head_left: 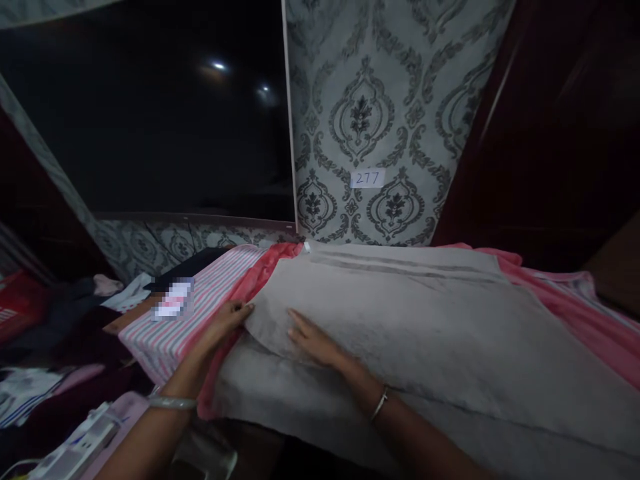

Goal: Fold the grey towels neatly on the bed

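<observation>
A grey cloth [410, 320] with a soft-looking surface lies spread over the table, folded in layers, its front part hanging down over the near edge. At its left edge my left hand [233, 319] is closed, thumb and fingers pinching the cloth's corner. My right hand [313, 339] rests flat on the upper layer just to the right, fingers stretched out and pointing left. A small white tag [307, 247] shows at the cloth's far left corner. Beneath the cloth, a red-pink blanket [270, 263] sticks out at the left and right.
A striped cloth [200, 293] covers the table's left part, with a blurred-out phone-like object [173, 299] on it. Behind stand a large television [150, 120] and patterned wall with a paper label [367, 178]. A white power strip [80, 443] and clothes [30, 390] lie at lower left.
</observation>
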